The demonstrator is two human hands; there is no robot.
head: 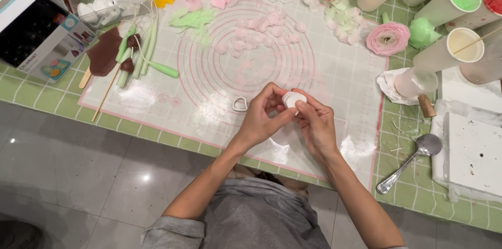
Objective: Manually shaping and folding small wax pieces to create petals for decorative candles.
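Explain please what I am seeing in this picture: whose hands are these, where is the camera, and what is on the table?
The camera sits on a person's head and looks down, so the two bare arms belong to that person. The left hand and the right hand meet above a clear work mat with pink circles printed on it. Together their fingers pinch a small white soft piece. Beside the left hand lies a small heart-shaped cutter. Thin pink petals, green stems and a finished pink flower lie farther away. On the right stand tall cups of colour, with a metal spoon nearer the person.
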